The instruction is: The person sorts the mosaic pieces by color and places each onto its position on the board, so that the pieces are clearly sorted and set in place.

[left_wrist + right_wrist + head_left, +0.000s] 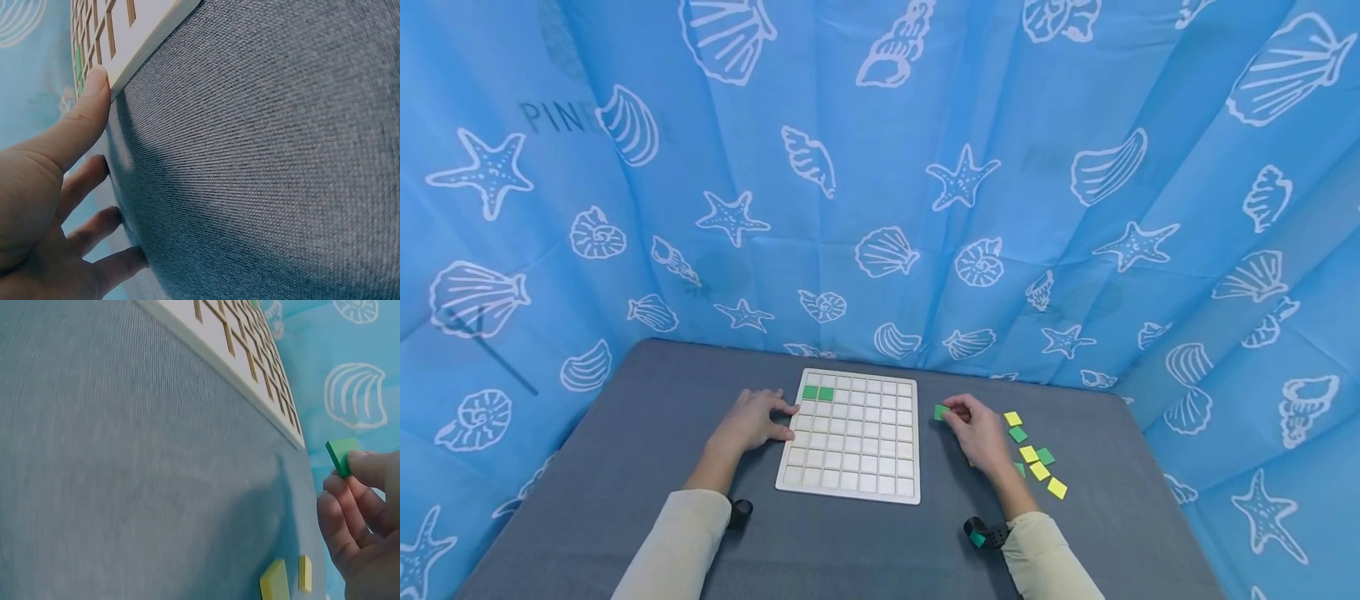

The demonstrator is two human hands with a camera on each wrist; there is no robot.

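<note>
A white square board (852, 499) divided into a grid of shallow cells lies on the table. Two green tiles (826, 393) sit side by side in its upper left cells. My left hand (752, 419) rests at the board's left edge, its thumb (94, 87) touching the rim and the other fingers spread on the cloth. Right of the board, my right hand (979, 432) pinches a green square tile (341, 455) between thumb and fingers, held above the table.
Loose yellow tiles (1039, 471) and green tiles (1018, 434) lie scattered to the right of my right hand. Grey cloth (850, 550) covers the table. A blue curtain (880, 183) with white shell prints hangs behind and along both sides.
</note>
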